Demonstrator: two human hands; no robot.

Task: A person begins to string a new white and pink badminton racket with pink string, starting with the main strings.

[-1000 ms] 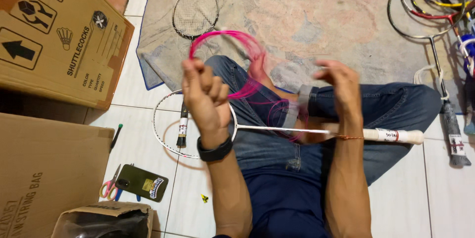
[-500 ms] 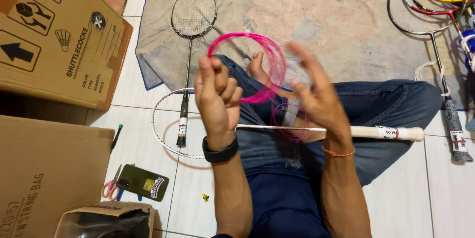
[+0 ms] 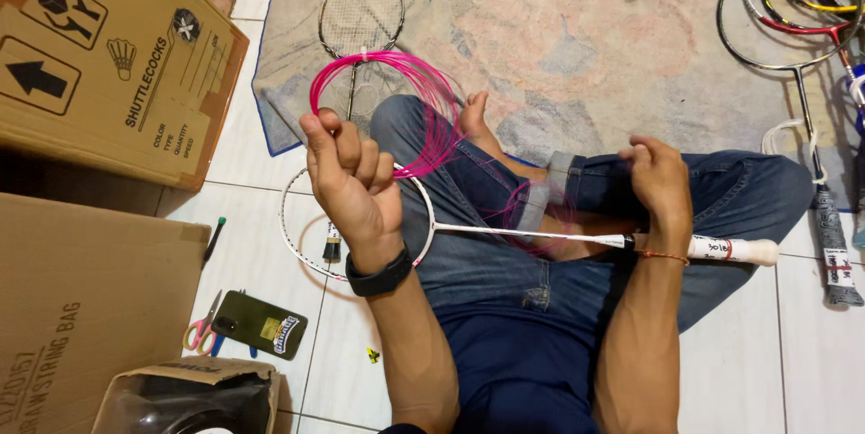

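I'm sitting cross-legged on a white tiled floor (image 3: 766, 371), with a worn rug (image 3: 577, 37) spread toward its far edge and cardboard boxes (image 3: 99, 64) stacked along its left edge. Across my lap lies a white racket (image 3: 505, 232), unstrung, its long axis running side to side: the hoop out past my left knee toward the boxes, the handle pointing at the right edge of the floor. My left hand (image 3: 347, 177) is raised above the hoop, fingers curled shut around a coil of pink string (image 3: 396, 109), which loops up and away from me over my knee (a few loose strands trail down toward the shaft). My right hand (image 3: 658, 182) hovers just above the shaft near the handle, fingers bent inward; whether it pinches a strand I cannot tell. So the coil sits at the hoop end, nearer my left hand, and the handle is nearer my right. A strung racket (image 3: 362, 10) lies on the rug beyond the coil, more rackets (image 3: 793, 10) lie at the far right corner, and a phone (image 3: 259, 325) and scissors (image 3: 200, 330) lie by the boxes.
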